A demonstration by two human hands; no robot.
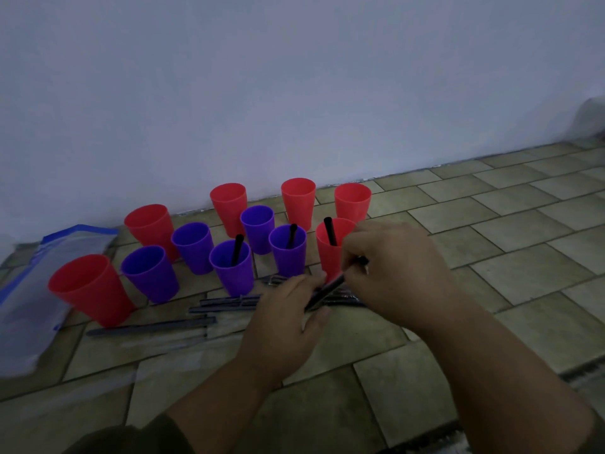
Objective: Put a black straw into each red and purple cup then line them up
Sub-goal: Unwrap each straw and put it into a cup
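Finding 1, hands: your right hand point(393, 273) pinches the upper end of the held straw point(327, 287), with its fingers curled round it. Your left hand point(284, 319) grips the lower end between thumb and fingers. The held straw is black, slants up to the right between the two hands, and is just in front of the filled red cup point(332, 253).

Finding 2, cups: eleven stand upright on the tiled floor point(491, 257) near the wall point(294, 93). They form a loose cluster, not a line. Six are red cups point(88, 290) and five are purple cups point(150, 273).

Finding 3, filled cups: three cups each hold one black straw that leans against the rim.
- The filled red cup holds the red-cup straw point(330, 231).
- The right purple cup point(288, 257) holds the second straw point(291, 235).
- The front purple cup point(234, 273) holds the third straw point(237, 249).

The other eight cups show no straw.

Finding 4, stock: wrapped straws point(150, 327) lie flat on the floor in front of the cups. More of them lie under and between your hands (too blurred to count).

Finding 5, surroundings: a clear plastic bag point(42, 283) with a blue edge lies at far left, beside the nearest red cup.
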